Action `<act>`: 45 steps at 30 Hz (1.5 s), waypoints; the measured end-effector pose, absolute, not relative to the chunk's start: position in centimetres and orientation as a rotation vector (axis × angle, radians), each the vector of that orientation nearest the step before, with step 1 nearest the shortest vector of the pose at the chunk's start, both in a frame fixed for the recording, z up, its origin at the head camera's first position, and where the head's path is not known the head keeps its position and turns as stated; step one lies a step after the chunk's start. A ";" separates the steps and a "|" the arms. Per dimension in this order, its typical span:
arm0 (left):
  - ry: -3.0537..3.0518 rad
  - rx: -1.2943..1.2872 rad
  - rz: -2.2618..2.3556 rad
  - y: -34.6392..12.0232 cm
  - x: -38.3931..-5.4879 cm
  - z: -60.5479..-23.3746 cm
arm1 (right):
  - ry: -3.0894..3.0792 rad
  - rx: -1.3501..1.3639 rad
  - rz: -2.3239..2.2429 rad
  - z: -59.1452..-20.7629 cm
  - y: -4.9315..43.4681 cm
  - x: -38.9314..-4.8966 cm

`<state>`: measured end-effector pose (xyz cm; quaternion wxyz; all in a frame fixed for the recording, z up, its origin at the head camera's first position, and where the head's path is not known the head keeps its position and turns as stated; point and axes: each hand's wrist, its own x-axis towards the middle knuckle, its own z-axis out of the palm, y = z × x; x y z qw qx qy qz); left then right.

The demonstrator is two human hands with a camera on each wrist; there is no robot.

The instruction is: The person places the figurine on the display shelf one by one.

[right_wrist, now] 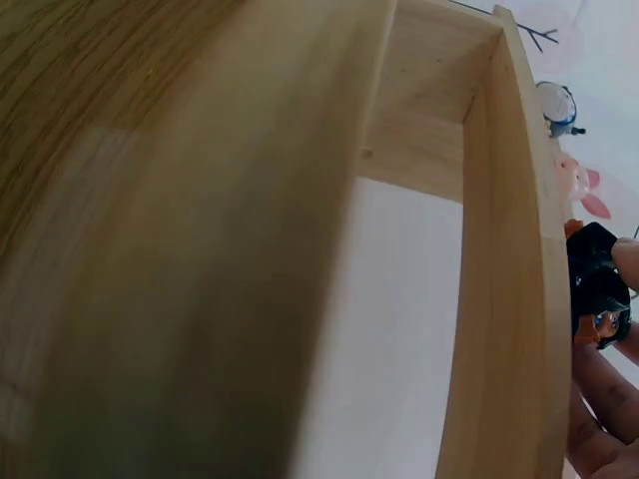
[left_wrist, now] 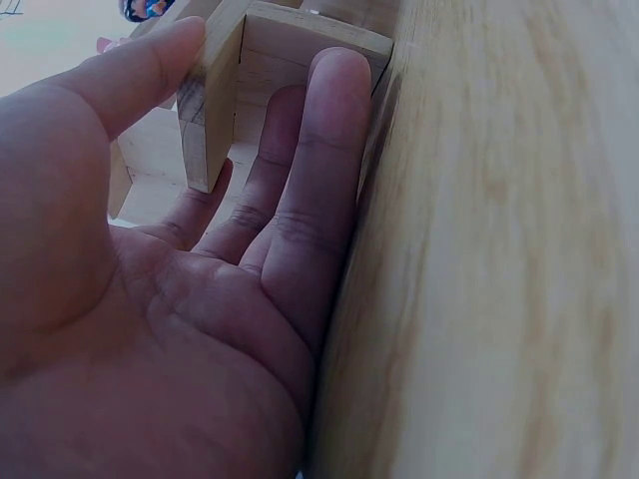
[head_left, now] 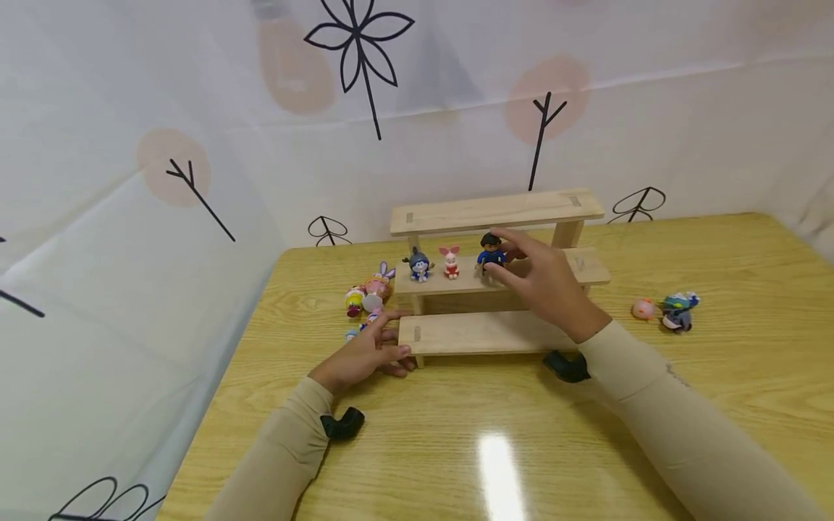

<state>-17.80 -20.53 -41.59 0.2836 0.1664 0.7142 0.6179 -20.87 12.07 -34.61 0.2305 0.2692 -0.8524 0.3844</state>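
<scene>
A three-tier wooden display shelf [head_left: 482,334] stands on the table. My left hand [head_left: 365,354] grips the left end of its lowest tier; in the left wrist view the thumb and fingers lie around an upright board [left_wrist: 212,110]. Over the middle tier [head_left: 591,268], my right hand [head_left: 547,282] pinches a black-haired toy figure [head_left: 491,255] in blue between thumb and fingers. To its left on that tier sit a pink piglet figurine [head_left: 451,264] and a dark-blue-capped figurine [head_left: 419,266]. In the right wrist view, the figure [right_wrist: 596,284] is beside the tier's edge.
Several figurines [head_left: 376,289] lie left of the shelf, close to my left hand. More lie on the right of the table, among them a pink round one [head_left: 643,309] and a grey-blue one [head_left: 677,320]. A patterned white cloth [head_left: 456,108] hangs behind.
</scene>
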 end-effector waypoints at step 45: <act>1.910 0.410 1.672 -20.6 -17.6 -41.7 | -2.393 0.731 0.976 -35.7 11.7 -20.6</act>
